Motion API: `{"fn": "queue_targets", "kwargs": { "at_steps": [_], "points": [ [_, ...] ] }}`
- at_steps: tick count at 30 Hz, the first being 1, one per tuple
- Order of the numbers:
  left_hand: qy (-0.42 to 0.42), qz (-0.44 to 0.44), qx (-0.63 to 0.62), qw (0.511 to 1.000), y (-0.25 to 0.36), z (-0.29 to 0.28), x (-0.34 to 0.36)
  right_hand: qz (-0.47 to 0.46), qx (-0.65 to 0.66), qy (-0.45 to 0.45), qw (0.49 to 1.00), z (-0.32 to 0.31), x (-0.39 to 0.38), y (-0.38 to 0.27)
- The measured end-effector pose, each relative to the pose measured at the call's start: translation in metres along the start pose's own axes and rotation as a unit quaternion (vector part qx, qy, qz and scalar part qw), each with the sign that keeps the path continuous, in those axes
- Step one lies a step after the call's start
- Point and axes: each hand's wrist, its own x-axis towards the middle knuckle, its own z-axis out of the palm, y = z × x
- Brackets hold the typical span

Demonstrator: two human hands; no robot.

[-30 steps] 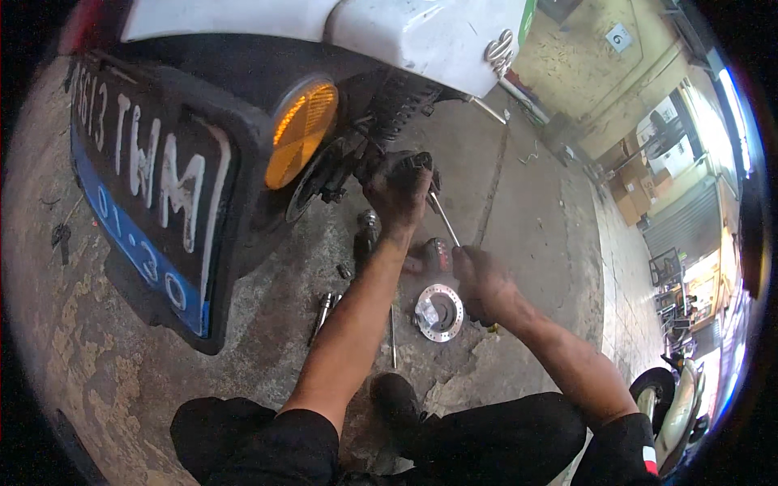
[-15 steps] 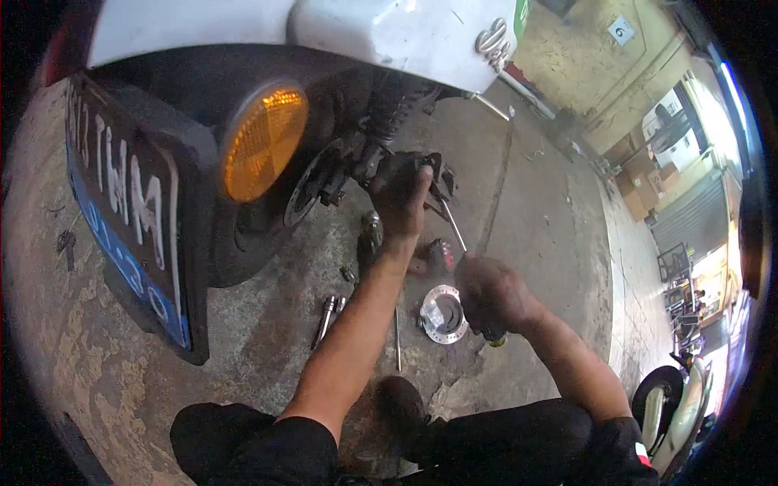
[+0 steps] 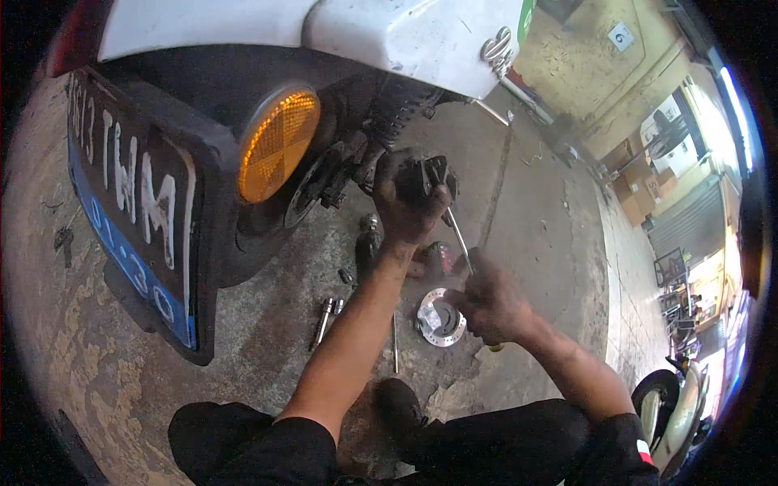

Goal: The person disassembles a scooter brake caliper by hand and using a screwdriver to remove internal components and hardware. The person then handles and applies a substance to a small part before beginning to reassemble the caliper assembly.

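Short black sleeves [image 3: 296,445] — red-white patch [image 3: 644,452] at right, black trousers [image 3: 502,437]

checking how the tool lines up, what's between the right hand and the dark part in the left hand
A thin metal shaft runs from the right hand toward the dark part in the left hand, as the head view shows.

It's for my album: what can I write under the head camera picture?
Beside a white motorbike, the left hand grips a dark part; the right hand points a metal-shafted tool at it.
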Motion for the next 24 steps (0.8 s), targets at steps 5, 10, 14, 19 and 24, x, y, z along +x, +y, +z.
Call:
{"fn": "queue_targets", "kwargs": {
  "at_steps": [5,10,14,19,24],
  "points": [
    [-0.085,-0.010,-0.016,0.996,-0.002,-0.015,0.003,-0.142,-0.127,0.071,0.979,0.007,0.012,0.013],
    [-0.131,-0.044,0.023,0.990,-0.011,-0.036,0.005,-0.105,-0.135,-0.030,0.985,0.006,0.027,0.005],
    [-0.111,-0.088,-0.020,0.990,-0.015,-0.044,-0.001,0.093,-0.238,-0.176,0.951,-0.002,0.036,-0.028],
    [-0.055,-0.128,-0.114,0.984,-0.010,-0.044,0.000,-0.055,-0.191,-0.104,0.975,0.008,0.030,0.008],
    [-0.085,0.008,0.121,0.989,-0.024,-0.032,-0.004,0.045,0.104,-0.063,0.992,0.002,0.006,-0.005]
  ]
}}
